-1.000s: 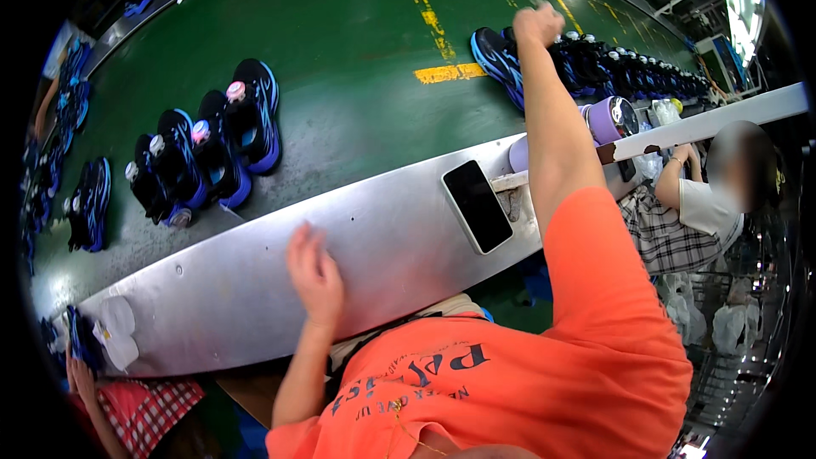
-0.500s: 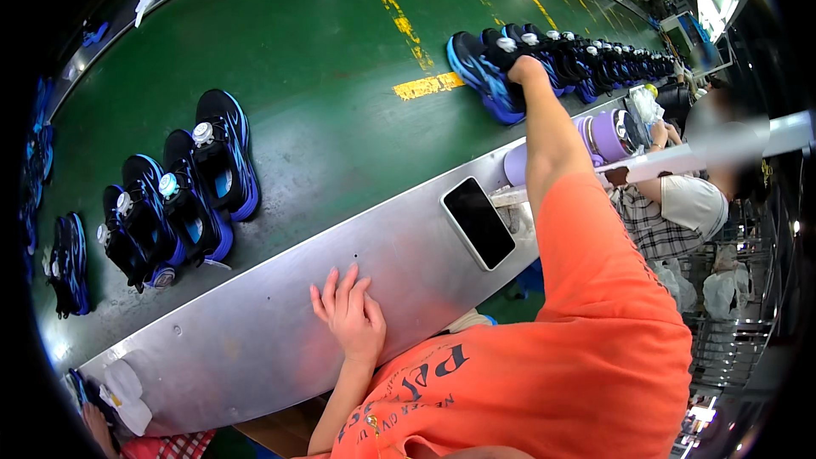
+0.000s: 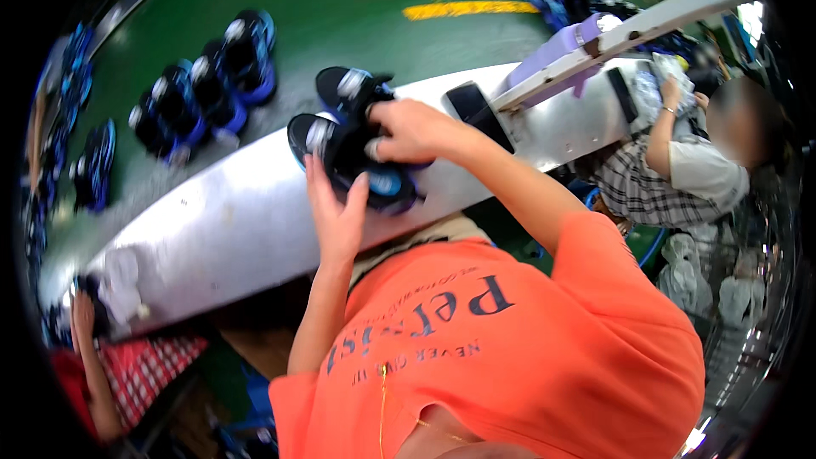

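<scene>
A pair of black sneakers with blue-purple soles and white fittings on top is in front of me, over the metal ledge. The nearer sneaker lies tilted, its toe to the left. Just beyond it is the farther sneaker, partly covered. My left hand holds the near side of the nearer sneaker, thumb apart from the fingers. From the right, my right hand grips the pair around the shoe openings; its fingertips are partly hidden and blurred.
The metal ledge borders a green belt. Several sneakers stand at the left, and more at the far right. A phone, a purple bottle and a white bar are at right. Co-workers sit on both sides.
My right hand has come back from the row at the far right with a pair of sneakers. My left hand has left the ledge and taken hold of the nearer one.
</scene>
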Tool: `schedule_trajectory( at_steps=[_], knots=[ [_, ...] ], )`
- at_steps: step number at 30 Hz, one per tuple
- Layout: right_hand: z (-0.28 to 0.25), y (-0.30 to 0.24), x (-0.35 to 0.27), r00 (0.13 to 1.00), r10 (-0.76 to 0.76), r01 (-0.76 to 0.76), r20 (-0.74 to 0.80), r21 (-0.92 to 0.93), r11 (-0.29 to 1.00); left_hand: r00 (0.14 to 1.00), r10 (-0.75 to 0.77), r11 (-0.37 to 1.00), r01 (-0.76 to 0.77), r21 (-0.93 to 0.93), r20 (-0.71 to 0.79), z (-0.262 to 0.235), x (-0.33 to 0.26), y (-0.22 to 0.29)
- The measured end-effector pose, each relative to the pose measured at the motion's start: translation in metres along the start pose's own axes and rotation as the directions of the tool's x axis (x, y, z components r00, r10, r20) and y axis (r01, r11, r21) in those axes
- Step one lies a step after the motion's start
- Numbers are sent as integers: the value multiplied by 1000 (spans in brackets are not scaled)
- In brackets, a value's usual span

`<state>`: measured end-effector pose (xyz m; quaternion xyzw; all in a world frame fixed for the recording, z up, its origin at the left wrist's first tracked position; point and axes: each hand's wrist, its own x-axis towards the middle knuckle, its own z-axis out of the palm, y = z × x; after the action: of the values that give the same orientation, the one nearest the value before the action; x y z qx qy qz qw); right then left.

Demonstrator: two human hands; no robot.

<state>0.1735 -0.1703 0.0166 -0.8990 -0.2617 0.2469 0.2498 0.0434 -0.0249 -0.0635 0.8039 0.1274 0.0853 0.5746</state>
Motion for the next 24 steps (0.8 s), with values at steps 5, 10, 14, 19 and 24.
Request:
schedule_trajectory(
  at_steps=[5,10,14,19,24],
  knots=[
    [68,-50,-46,994,-38,-16,105,467,884,986,-160,985,156,76,41,-59,31,-23],
    [48,-55,-62,844,-518,335,141,615,713,919,373,800,-248,547,-130,-102,38,-2],
    [-4,11,-47,975,-220,162,21,607,778,993,100,934,-73,351,-59,-95,-20,57],
    [12,17,-16,896,-432,378,102,336,863,987,107,881,-152,449,123,-41,-18,26],
    [15,8,6,871,-449,399,201,244,884,994,111,925,-99,367,-12,-28,-13,24]
  ],
)
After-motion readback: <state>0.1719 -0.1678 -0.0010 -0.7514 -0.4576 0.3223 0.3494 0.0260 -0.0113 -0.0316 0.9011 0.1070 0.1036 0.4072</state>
